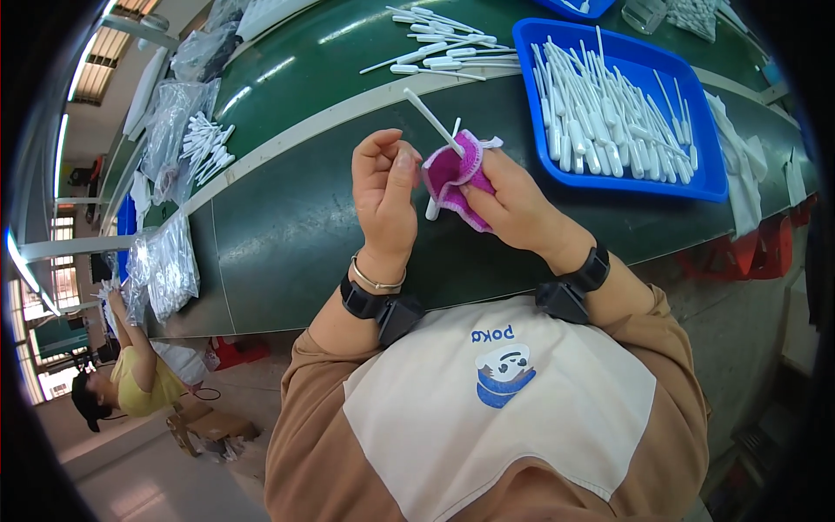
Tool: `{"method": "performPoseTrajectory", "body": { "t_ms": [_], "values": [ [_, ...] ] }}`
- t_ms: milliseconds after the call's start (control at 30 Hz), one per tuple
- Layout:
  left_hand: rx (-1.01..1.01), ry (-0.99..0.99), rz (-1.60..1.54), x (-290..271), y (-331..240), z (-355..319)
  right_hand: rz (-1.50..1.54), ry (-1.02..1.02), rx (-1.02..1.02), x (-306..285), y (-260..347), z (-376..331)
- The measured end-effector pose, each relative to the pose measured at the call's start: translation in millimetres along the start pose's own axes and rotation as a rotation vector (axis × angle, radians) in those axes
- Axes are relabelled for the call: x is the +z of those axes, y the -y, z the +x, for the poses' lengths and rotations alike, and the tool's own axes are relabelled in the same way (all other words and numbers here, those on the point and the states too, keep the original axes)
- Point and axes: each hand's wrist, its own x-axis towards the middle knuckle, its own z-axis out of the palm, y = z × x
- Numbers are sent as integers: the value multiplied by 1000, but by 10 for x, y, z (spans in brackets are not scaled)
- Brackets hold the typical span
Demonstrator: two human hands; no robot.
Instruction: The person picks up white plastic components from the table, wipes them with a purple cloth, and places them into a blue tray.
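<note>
My right hand (520, 204) is closed round a purple cloth (461, 187) with a pale stitched edge. A white plastic dropper (432, 120) sticks out of the cloth toward the upper left. Other white ends poke out at the cloth's top and lower left; whether they belong to separate droppers I cannot tell. My left hand (385, 196) is raised just left of the cloth, fingers loosely curled and thumb up, with nothing visible in it. Both hands are above the dark green tabletop (296, 235).
A blue tray (713, 178) full of white droppers (600, 122) stands to the right. More droppers (444, 48) lie loose beyond the pale rail. On the left are a dropper pile (206, 146) and clear plastic bags (170, 265). A person in yellow (143, 378) works at far left.
</note>
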Motion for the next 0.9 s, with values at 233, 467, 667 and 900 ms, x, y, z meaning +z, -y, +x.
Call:
{"method": "performPoseTrajectory", "body": {
  "t_ms": [233,467,667,900],
  "values": [
    [100,-44,33,-18,-65,-24,43,153,271,-51,168,-1],
    [-194,-5,144,70,-227,-49,-143,178,255,4,52,-3],
    [-185,-96,-188,-160,-157,112,108,154,167,-39,73,40],
    [-25,-210,-258,-83,-187,78,167,-51,253,-18,11,29]
  ]
}}
